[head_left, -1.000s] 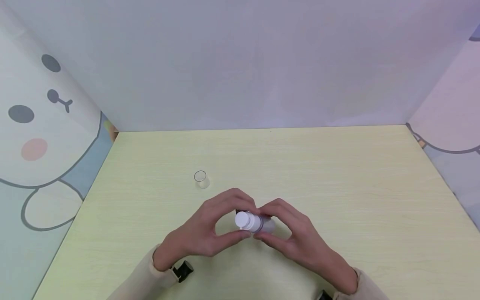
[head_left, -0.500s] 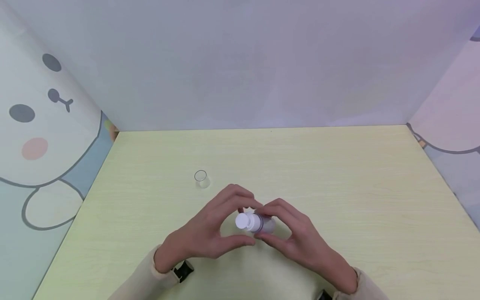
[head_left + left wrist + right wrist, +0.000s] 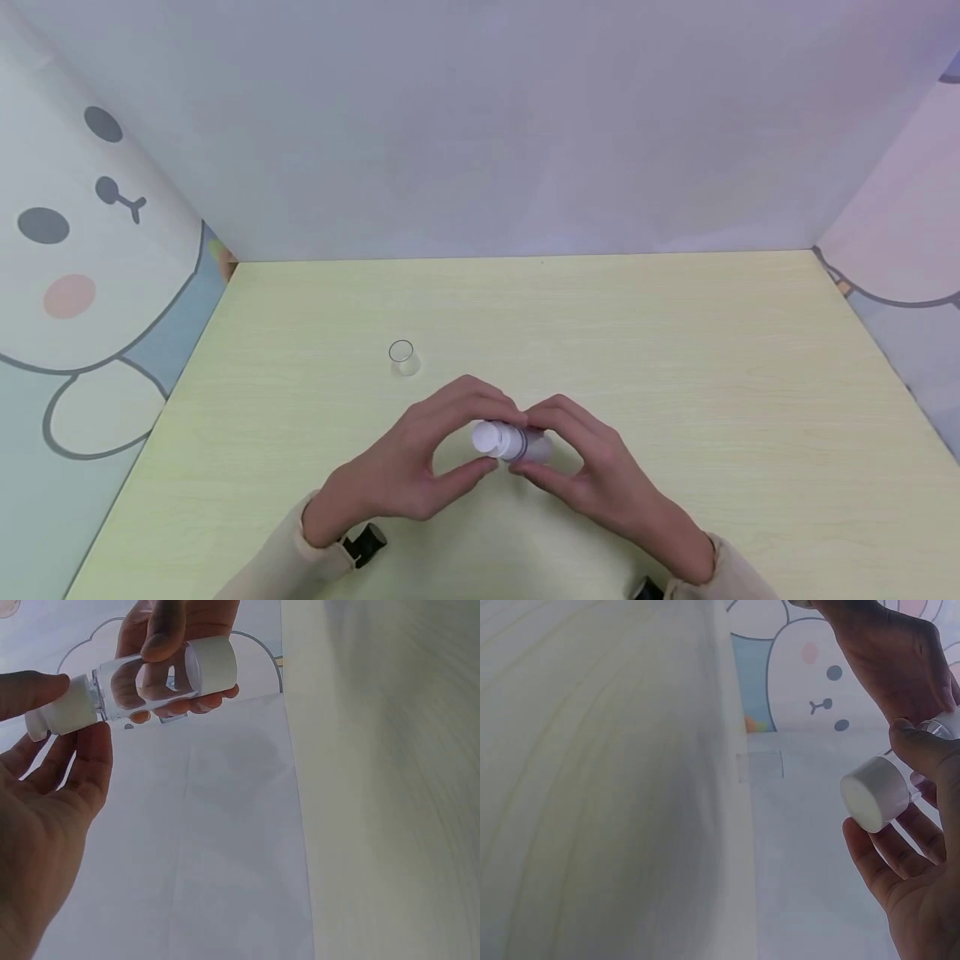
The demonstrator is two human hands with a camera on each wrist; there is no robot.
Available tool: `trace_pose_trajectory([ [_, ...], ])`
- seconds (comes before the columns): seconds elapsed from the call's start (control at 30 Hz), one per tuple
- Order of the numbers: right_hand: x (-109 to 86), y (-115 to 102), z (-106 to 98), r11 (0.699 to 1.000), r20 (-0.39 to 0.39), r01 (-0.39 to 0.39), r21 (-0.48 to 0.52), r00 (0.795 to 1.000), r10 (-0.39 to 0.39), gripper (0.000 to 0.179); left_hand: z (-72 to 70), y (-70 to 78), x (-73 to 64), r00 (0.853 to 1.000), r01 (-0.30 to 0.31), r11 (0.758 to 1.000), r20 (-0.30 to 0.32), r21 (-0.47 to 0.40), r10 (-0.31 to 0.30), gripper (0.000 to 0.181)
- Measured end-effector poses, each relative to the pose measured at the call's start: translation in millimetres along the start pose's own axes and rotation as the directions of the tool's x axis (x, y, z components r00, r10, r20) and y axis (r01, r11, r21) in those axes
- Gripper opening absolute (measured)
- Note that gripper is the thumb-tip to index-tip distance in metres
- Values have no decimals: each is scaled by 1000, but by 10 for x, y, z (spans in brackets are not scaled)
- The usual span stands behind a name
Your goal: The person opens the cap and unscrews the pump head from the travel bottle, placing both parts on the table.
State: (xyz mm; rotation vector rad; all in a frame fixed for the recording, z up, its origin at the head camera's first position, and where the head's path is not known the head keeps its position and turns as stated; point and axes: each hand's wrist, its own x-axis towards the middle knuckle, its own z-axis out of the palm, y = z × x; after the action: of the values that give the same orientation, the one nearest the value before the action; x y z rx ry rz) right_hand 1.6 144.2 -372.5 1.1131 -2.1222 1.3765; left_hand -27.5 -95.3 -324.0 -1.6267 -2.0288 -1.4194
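In both hands is a small clear bottle [image 3: 154, 679] with a white cap [image 3: 71, 706] at one end and a white base [image 3: 871, 793] at the other. My left hand [image 3: 408, 454] pinches the cap, thumb on one side and fingers on the other. Around the clear body, my right hand [image 3: 592, 458] curls its thumb and fingers. The bottle is tilted, its cap end towards my left hand, and is held above the table in the left wrist view. Part of the body is hidden behind the right hand's fingers.
A small clear glass cup [image 3: 404, 358] stands upright on the pale wooden table [image 3: 675, 350], beyond my left hand. A plain light wall [image 3: 525, 125] rises at the table's far edge. Side panels with cartoon animals [image 3: 82, 250] flank the table.
Half a second ago the left thumb and fingers were spread off the cap; now they have closed on it again. The right hand keeps its hold and the cup has not moved.
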Motion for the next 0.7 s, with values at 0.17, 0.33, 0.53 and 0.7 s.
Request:
trace_pose_trajectory([
  [0.17,7,-5,2,1000,4,-1,-1,1000,1,37,-5,-8,5,1000,4,1000,-7,-6,-4,36],
  [0.33,4,-18,6,1000,17,5,-1,1000,-5,39,-5,-17,-7,997,77,996,-5,-34,-78,35],
  [0.53,-7,-11,0,1000,38,-10,-20,999,11,43,-11,-29,-19,991,132,991,3,23,-132,49],
  [0.7,-12,9,-7,1000,24,-10,-29,1000,11,42,-12,-12,1,996,93,991,5,100,-94,61],
])
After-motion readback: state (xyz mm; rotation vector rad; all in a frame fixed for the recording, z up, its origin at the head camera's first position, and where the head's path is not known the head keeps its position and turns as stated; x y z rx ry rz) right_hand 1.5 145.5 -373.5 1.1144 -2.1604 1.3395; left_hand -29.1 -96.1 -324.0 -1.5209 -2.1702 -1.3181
